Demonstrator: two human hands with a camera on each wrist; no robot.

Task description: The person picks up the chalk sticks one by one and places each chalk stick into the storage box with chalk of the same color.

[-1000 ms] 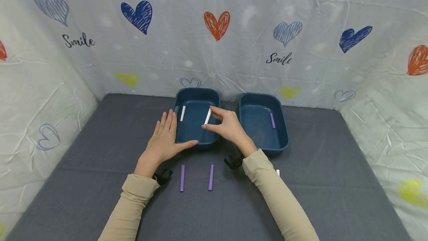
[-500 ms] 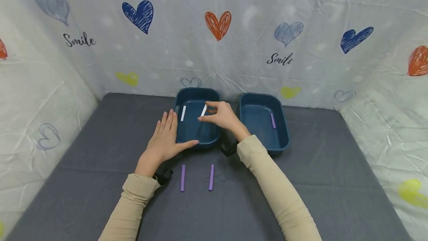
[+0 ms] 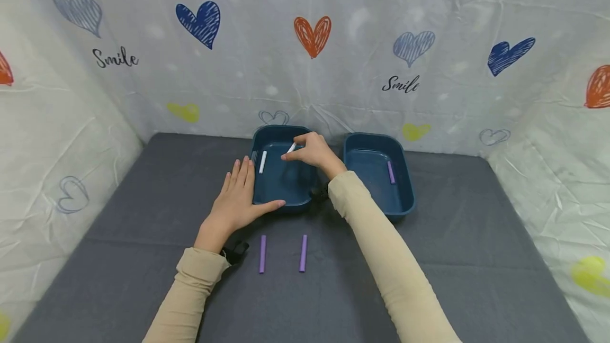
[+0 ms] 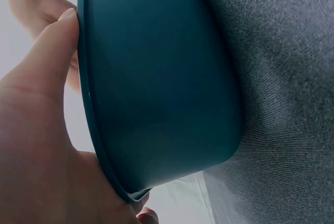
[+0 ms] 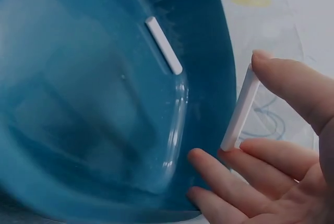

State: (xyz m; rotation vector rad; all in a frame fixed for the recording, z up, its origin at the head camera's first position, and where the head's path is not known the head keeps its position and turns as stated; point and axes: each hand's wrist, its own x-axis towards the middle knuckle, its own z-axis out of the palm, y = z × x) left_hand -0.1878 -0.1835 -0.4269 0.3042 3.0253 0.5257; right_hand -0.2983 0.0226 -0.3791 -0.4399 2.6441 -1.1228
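My right hand (image 3: 314, 151) pinches a white chalk stick (image 5: 241, 109) by its ends between thumb and fingers, over the far right part of the left blue bin (image 3: 281, 187). Inside that bin a second white chalk stick (image 3: 262, 162) lies along the left wall. My left hand (image 3: 233, 200) rests on the same bin with fingers extended along its left side and the thumb on the front rim (image 4: 86, 78). Two purple chalk sticks, a left one (image 3: 262, 254) and a right one (image 3: 303, 253), lie on the cloth in front.
Beside it on the right stands another blue bin (image 3: 364, 173) holding one purple chalk stick (image 3: 391, 172). Grey cloth (image 3: 476, 237) covers the table. A white curtain (image 3: 352, 41) printed with hearts hangs close behind both bins.
My right hand has moved away from me across the left bin, and the white chalk stick has tilted. A white stick by the right sleeve is now out of sight. The left hand stays put.
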